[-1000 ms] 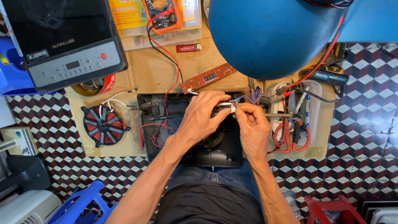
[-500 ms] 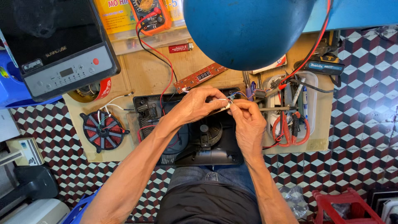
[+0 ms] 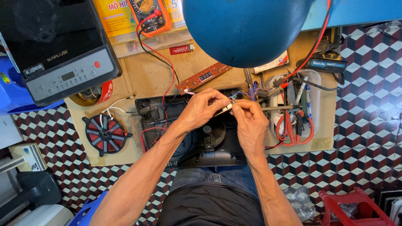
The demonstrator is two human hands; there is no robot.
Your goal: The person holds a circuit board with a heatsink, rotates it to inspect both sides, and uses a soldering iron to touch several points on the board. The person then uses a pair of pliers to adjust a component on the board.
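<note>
Copper-tipped wires met where my left hand (image 3: 201, 111) and right hand (image 3: 250, 123) pinched a small connector (image 3: 228, 108) over the opened black cooker base (image 3: 209, 144), mid-frame. I judged short, steady fingertip moves best; the blue lamp shade (image 3: 247, 29) above and tool tray (image 3: 299, 111) right crowded me.

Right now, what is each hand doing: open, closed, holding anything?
Left hand: closed, pinching a small connector part.
Right hand: closed, fingertips on the same part.
</note>
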